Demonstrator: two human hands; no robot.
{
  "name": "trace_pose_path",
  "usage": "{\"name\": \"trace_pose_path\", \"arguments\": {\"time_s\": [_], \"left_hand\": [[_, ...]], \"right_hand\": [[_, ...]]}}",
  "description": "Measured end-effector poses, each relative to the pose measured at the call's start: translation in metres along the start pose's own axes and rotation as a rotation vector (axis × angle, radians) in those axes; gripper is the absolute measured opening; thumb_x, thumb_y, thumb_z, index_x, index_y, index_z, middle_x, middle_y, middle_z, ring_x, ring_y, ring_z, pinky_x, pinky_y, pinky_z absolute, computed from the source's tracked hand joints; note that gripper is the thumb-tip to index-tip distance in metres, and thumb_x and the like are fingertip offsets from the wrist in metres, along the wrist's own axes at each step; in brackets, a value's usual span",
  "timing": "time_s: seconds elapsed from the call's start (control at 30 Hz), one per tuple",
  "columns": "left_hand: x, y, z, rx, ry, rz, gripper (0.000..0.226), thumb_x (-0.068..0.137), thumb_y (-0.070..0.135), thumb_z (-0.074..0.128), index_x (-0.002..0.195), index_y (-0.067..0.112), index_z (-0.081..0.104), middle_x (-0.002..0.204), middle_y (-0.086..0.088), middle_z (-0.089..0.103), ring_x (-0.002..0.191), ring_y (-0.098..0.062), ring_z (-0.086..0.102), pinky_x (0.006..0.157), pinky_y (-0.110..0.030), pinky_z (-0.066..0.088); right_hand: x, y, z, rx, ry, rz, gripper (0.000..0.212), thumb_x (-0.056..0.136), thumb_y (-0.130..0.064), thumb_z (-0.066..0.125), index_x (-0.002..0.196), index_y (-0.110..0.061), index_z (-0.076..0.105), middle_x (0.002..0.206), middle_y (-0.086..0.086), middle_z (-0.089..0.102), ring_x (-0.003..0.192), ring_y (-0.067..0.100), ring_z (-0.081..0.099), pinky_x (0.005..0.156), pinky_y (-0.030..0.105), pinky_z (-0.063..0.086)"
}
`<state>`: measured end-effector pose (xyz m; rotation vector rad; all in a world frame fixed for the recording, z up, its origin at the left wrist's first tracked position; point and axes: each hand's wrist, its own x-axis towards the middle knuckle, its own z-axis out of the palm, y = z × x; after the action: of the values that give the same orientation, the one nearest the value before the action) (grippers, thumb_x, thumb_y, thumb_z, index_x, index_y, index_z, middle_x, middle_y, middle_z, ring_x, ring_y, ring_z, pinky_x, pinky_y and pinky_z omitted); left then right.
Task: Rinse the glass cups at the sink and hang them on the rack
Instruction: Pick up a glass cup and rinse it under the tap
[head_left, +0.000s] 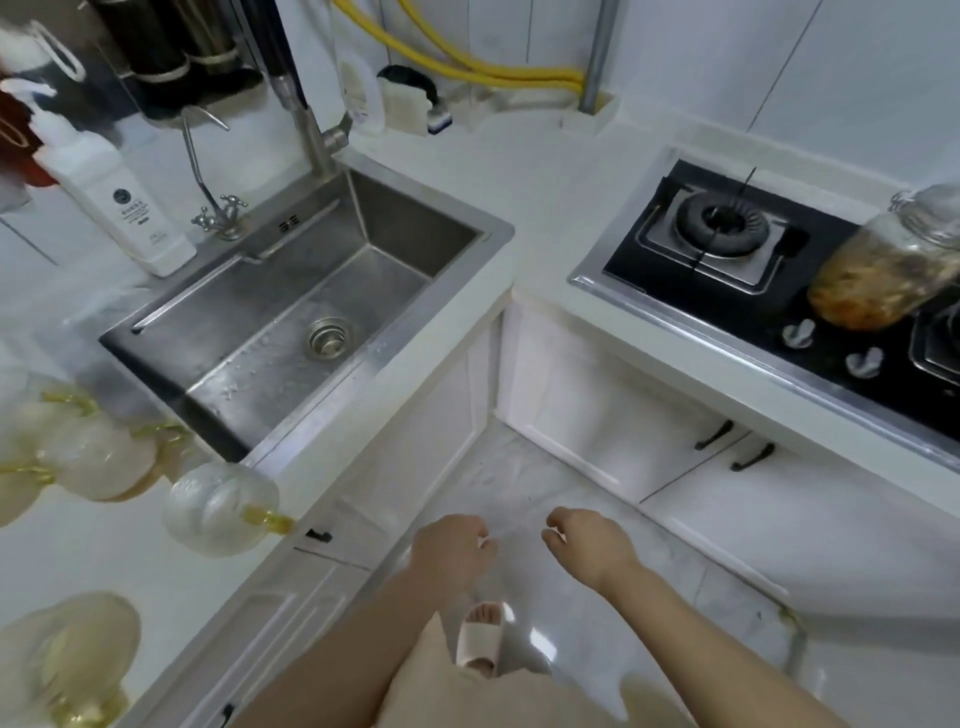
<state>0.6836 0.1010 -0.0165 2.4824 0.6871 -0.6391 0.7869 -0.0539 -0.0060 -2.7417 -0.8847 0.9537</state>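
Note:
Several round glass cups with amber handles cluster at the left edge of the view around the thin gold arms of a rack (166, 430). The nearest cup (221, 509) lies over the counter edge, and another cup (67, 660) shows blurred at the bottom left. The steel sink (498, 228) holds no cups, and I see no water coming from its faucet (306, 130). My left hand (452, 553) and my right hand (589, 545) hang over the floor in front of the cabinets. Their fingers are loosely curled, and I see nothing in them.
A white soap bottle (122, 208) and a small tap (221, 210) stand behind the sink. A gas stove (722, 228) with a large filled glass jar (893, 265) is on the right counter. White cabinet doors (597, 415) line the corner, and my slippered foot (480, 642) is on the tile floor.

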Motion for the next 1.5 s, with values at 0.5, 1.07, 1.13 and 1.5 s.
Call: {"name": "trace_pose_path", "arguments": {"time_s": [0.5, 1.07, 1.13, 1.5], "left_hand": [[0.101, 0.05, -0.052, -0.035, 0.06, -0.137, 0.038, 0.093, 0.043, 0.04, 0.113, 0.021, 0.064, 0.115, 0.001, 0.064, 0.108, -0.016, 0.059, 0.092, -0.028, 0.047], [0.134, 0.091, -0.108, -0.387, 0.261, -0.519, 0.036, 0.091, 0.048, 0.043, 0.113, 0.027, 0.063, 0.118, 0.002, 0.065, 0.112, -0.021, 0.058, 0.092, -0.03, 0.045], [0.134, 0.082, -0.116, -0.418, 0.296, -0.544, 0.037, 0.091, 0.05, 0.044, 0.116, 0.028, 0.062, 0.119, 0.004, 0.065, 0.113, -0.018, 0.058, 0.092, -0.028, 0.044], [0.132, 0.001, -0.183, -0.449, 0.568, -0.595, 0.038, 0.091, 0.05, 0.045, 0.123, 0.033, 0.057, 0.122, 0.011, 0.063, 0.115, -0.012, 0.057, 0.093, -0.025, 0.043]], "right_hand": [[0.116, 0.036, -0.091, -0.089, -0.019, -0.138, 0.035, 0.096, -0.033, 0.037, 0.116, -0.013, 0.057, 0.116, 0.006, 0.065, 0.108, 0.027, 0.059, 0.088, 0.032, 0.046], [0.225, -0.003, -0.177, -0.145, -0.127, -0.535, 0.028, 0.093, -0.031, 0.04, 0.111, -0.021, 0.06, 0.111, 0.001, 0.066, 0.11, 0.021, 0.059, 0.087, 0.027, 0.045], [0.231, -0.016, -0.18, -0.153, -0.15, -0.571, 0.028, 0.094, -0.033, 0.041, 0.114, -0.024, 0.059, 0.113, -0.001, 0.066, 0.11, 0.019, 0.059, 0.087, 0.026, 0.044], [0.261, -0.121, -0.198, -0.113, -0.095, -0.755, 0.025, 0.095, -0.031, 0.04, 0.106, -0.018, 0.059, 0.104, 0.0, 0.064, 0.101, 0.019, 0.058, 0.089, 0.03, 0.043]]}}
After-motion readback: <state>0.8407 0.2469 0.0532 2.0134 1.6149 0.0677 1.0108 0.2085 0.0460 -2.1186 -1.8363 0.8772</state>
